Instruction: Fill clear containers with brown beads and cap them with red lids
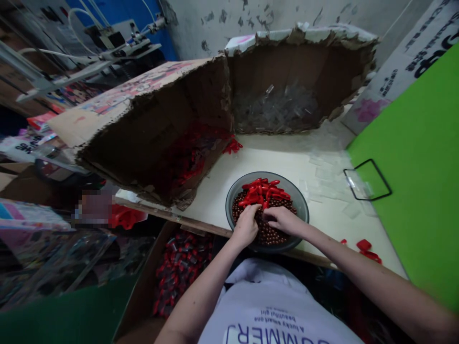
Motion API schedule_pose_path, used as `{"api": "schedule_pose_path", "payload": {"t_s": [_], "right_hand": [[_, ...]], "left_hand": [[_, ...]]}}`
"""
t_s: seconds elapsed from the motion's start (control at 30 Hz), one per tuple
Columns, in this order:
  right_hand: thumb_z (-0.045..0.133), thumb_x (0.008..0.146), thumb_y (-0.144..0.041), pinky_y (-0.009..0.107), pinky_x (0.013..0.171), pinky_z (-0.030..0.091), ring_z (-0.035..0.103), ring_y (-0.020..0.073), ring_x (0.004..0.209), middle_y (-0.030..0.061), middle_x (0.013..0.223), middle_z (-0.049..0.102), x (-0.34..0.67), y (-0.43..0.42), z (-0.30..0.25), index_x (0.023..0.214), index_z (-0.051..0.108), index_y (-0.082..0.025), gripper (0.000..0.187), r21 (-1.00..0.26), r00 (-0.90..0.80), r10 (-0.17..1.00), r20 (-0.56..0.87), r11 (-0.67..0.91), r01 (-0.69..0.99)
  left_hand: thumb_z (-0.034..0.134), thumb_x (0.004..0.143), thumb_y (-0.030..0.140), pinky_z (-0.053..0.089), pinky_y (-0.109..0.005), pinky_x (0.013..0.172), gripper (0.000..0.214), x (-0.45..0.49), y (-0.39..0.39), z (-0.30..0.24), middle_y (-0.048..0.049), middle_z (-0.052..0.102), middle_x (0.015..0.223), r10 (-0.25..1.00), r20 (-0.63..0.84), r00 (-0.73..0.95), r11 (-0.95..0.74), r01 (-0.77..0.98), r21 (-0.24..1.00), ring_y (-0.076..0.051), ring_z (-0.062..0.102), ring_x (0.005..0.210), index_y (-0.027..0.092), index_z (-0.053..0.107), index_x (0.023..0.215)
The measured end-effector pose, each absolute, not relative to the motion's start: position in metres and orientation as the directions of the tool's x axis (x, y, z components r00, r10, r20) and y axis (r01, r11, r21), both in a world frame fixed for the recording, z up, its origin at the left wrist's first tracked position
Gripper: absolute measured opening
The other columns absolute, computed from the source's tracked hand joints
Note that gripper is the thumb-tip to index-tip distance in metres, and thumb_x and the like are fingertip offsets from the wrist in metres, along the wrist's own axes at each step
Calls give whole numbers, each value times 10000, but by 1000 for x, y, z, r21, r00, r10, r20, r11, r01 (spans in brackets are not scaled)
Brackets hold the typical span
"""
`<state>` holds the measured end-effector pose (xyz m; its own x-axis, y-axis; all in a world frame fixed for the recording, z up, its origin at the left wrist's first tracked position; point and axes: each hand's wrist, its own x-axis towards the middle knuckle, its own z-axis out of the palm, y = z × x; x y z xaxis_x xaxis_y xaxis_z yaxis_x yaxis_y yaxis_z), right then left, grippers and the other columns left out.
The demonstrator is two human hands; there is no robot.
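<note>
Both hands down in one grey bowl (301, 204): left hand (246, 226), right hand (281, 220), curled on brown beads (267, 234) (fingers partly hidden, grip unclear). Red capsules (261, 192) heaped on top, uncountable.

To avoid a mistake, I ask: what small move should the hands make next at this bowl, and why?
Probably the right hand should pick one red capsule-shaped piece from the loose pile, because it is just beside that pile, over the dark round beads in the grey bowl.
</note>
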<state>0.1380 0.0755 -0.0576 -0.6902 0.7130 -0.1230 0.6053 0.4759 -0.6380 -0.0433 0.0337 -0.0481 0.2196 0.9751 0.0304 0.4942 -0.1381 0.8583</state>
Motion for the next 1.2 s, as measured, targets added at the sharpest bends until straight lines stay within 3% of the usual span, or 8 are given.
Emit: {"api": "schedule_pose_path", "payload": {"t_s": [0.17, 0.27, 0.37, 0.5, 0.63, 0.93, 1.2], "right_hand": [[591, 838, -301, 282, 789, 497, 668, 161, 857, 16, 912, 705, 148, 72, -46, 944, 599, -185, 157, -817, -654, 749, -108, 307, 488], [671, 780, -357, 325, 844, 507, 673, 180, 897, 35, 942, 708, 148, 70, -41, 936, 593, -176, 251, -962, -597, 791, -136, 38, 269], [744, 712, -339, 352, 858, 508, 674, 189, 893, 33, 941, 710, 145, 68, -35, 928, 616, -182, 295, -985, -530, 830, -173, -147, 92], [737, 729, -329, 345, 869, 503, 668, 184, 903, 30, 952, 708, 141, 69, -26, 941, 633, -191, 274, -993, -494, 862, -112, -84, 80], [726, 738, -326, 355, 853, 513, 686, 195, 889, 26, 945, 717, 136, 73, -14, 984, 589, -211, 303, -990, -462, 884, -76, -10, 143], [710, 748, -349, 394, 837, 534, 710, 230, 893, 55, 947, 736, 135, 77, 11, 1044, 517, -212, 379, -989, -459, 884, -89, -22, 150], [607, 828, -347, 338, 750, 545, 691, 212, 924, 72, 1024, 710, 139, 73, 11, 1117, 504, -206, 338, -988, -511, 854, -97, -19, 156]], "left_hand": [[360, 657, -43, 445, -363, 1010, 583, -47, 36, -53, -66, 664, 1109, 995, 41, 96, -71, 335, 940, -178, 604, 1054, 182, 636, 1119], [358, 661, -40, 466, -355, 985, 553, -48, 36, -49, -70, 680, 1065, 999, -2, 52, -8, 204, 979, -172, 626, 1016, 163, 645, 1088], [389, 729, 3, 480, -359, 954, 458, -49, 33, -40, -79, 690, 1013, 998, -31, 48, 26, 101, 995, -180, 638, 986, 155, 646, 1076], [492, 793, 105, 466, -365, 969, 341, -46, 29, -24, -88, 684, 1078, 990, -34, 139, 36, -12, 999, -204, 629, 1033, 167, 647, 1091], [570, 772, 155, 451, -365, 982, 382, -41, 32, -13, -95, 663, 1178, 985, -58, 162, 83, -150, 985, -228, 607, 1095, 169, 638, 1148], [634, 591, 99, 490, -312, 813, 393, -41, 42, -4, -72, 729, 881, 940, -282, 194, 342, -510, 789, -162, 651, 776, 124, 710, 976], [766, 662, 321, 505, -273, 743, 329, -36, 42, -2, -81, 711, 876, 934, -325, 151, 356, -497, 791, -142, 643, 754, 102, 712, 901]]}}
